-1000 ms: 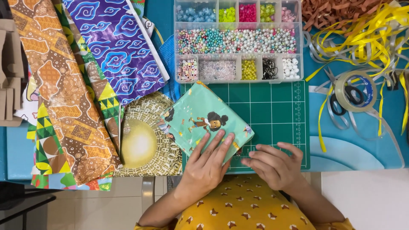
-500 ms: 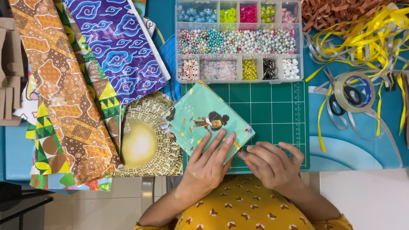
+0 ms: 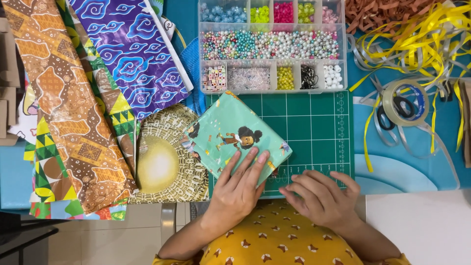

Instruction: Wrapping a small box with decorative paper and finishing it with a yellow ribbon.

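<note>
Head view: bead organiser [image 3: 272, 46] beyond wrapped parcel [image 3: 235, 137].

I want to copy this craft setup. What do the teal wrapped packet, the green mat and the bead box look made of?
Teal packet: likely printed wrapping paper, slightly glossy, with sharp folded edges. Green mat: seemingly matte rubbery cutting mat, with a printed white grid. Bead box: clear hard plastic; beads show through the dividers.

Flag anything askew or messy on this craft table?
The teal wrapped parcel under the left hand sits rotated against the green cutting mat grid. Yellow and grey ribbons lie tangled at top right. Nothing spilled or damaged.
</note>
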